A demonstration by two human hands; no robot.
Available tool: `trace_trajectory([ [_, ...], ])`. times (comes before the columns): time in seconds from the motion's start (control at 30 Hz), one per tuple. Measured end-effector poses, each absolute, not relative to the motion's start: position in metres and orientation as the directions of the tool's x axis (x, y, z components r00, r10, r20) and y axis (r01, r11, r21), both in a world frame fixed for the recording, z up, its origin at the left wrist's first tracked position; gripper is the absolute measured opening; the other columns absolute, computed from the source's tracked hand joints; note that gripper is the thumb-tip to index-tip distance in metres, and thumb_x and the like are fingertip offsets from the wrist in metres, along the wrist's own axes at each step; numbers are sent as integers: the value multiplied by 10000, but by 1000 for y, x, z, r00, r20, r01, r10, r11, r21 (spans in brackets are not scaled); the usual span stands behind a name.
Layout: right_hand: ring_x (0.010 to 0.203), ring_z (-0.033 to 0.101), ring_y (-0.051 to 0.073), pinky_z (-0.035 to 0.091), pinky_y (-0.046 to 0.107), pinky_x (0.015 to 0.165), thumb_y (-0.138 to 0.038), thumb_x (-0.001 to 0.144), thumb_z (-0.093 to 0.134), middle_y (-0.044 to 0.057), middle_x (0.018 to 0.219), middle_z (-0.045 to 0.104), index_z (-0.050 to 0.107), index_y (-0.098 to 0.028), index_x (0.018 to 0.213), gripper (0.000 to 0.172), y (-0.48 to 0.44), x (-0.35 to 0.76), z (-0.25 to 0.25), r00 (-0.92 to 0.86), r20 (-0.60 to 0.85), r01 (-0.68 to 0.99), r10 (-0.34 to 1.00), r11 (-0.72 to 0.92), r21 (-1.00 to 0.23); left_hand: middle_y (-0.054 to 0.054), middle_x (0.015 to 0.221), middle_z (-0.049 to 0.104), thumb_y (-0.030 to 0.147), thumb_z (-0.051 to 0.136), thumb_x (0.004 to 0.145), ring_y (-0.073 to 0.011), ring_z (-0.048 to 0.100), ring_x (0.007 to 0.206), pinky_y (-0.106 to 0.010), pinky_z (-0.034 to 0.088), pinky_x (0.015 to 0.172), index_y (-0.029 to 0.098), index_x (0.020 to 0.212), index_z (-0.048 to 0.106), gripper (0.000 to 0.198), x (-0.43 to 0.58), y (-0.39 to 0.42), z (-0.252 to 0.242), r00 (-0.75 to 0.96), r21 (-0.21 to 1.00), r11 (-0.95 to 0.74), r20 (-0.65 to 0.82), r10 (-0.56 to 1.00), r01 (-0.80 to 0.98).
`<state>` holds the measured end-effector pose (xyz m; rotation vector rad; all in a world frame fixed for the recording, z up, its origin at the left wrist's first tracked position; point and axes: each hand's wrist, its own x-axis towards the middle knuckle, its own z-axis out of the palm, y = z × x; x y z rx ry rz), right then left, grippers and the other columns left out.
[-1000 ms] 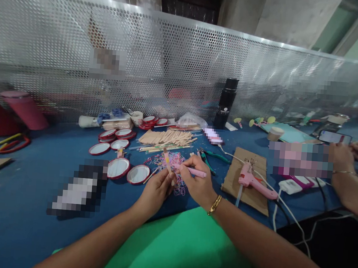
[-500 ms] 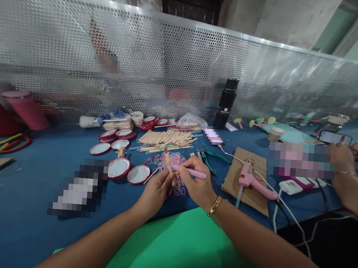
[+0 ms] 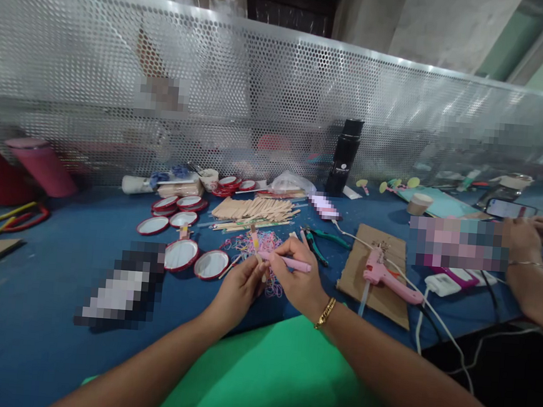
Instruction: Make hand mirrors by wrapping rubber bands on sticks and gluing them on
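My left hand (image 3: 239, 285) pinches a small wooden craft stick (image 3: 256, 243) upright; it has a yellow patch and a brown upper end. A pink marker pen (image 3: 298, 265) is gripped in my right hand (image 3: 300, 284), its tip at or very close to the stick. Whether the tip touches the wood I cannot tell. Under and behind both hands lies a tangle of pastel rubber bands (image 3: 272, 285). A heap of plain craft sticks (image 3: 256, 210) lies farther back. Left of my hands are round red-rimmed lids (image 3: 211, 265), one with a decorated stick piece (image 3: 183, 232) beside it.
A pink glue gun (image 3: 390, 282) rests on cardboard (image 3: 353, 269) at right, with white cables. Green-handled pliers (image 3: 317, 248) and a black bottle (image 3: 344, 159) stand or lie behind. Another person's hands (image 3: 524, 248) hold a phone at far right. Perforated metal (image 3: 285, 79) closes the back.
Almost nothing differs. The pen has shifted slightly toward the stick, and the whole view has moved by a few pixels.
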<state>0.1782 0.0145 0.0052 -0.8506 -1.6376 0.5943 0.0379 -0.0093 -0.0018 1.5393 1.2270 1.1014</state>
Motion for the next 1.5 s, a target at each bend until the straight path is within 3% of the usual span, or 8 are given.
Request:
trace_trajectory([
  [0.63,631,570,141,448,266,623,-248,847,558,-12,673,607,564,-204,733,123,16,180,4,-72,593,227,802,592,-773,73,523,416,435,430,909,-93,350,441,-230,279,440,213,678,445,321,36,-9,-4,147,959,-153,120,982,239],
  [1.5,653,582,147,456,272,642,-253,855,559,-9,683,615,565,-210,738,125,16,179,5,-80,599,241,797,598,-764,77,515,413,519,468,883,-88,347,435,-221,268,426,212,679,451,369,37,-12,0,128,973,-120,95,987,199],
])
